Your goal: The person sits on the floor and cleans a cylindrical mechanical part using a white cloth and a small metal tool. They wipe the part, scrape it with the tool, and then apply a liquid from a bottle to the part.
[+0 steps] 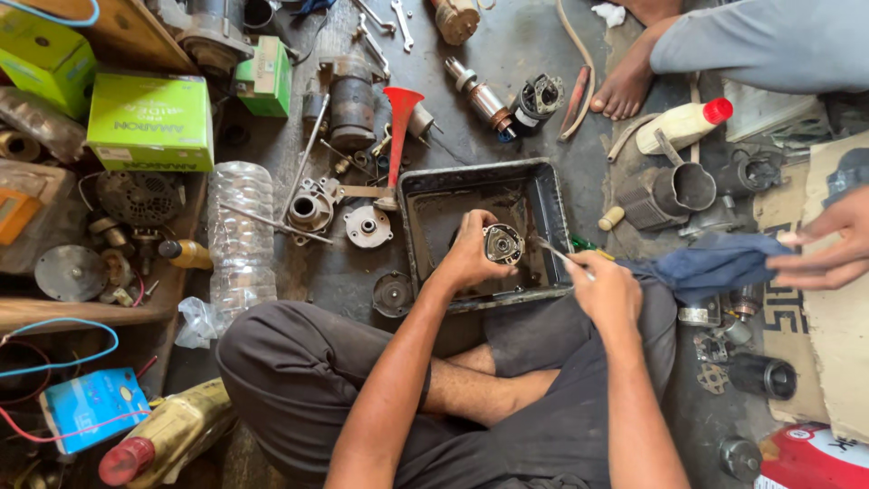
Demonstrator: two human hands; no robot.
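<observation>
Greasy metal tray [543, 195] under hands, round steel part [503, 244].

From my feed — left hand [467, 258] grips a round metal part [503, 244] over the black tray [544, 195], right hand [605, 288] at its 4 o'clock pinching a thin tool [554, 253].

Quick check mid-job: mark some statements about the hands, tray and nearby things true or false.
1. The left hand holds a round metal motor part over the dark rectangular metal tray. True.
2. The right hand is empty. False: it holds a thin tool.
3. The red plastic funnel lies inside the tray. False: it is outside, beyond its far-left corner.
4. Another person's hand touches the blue cloth. True.
</observation>
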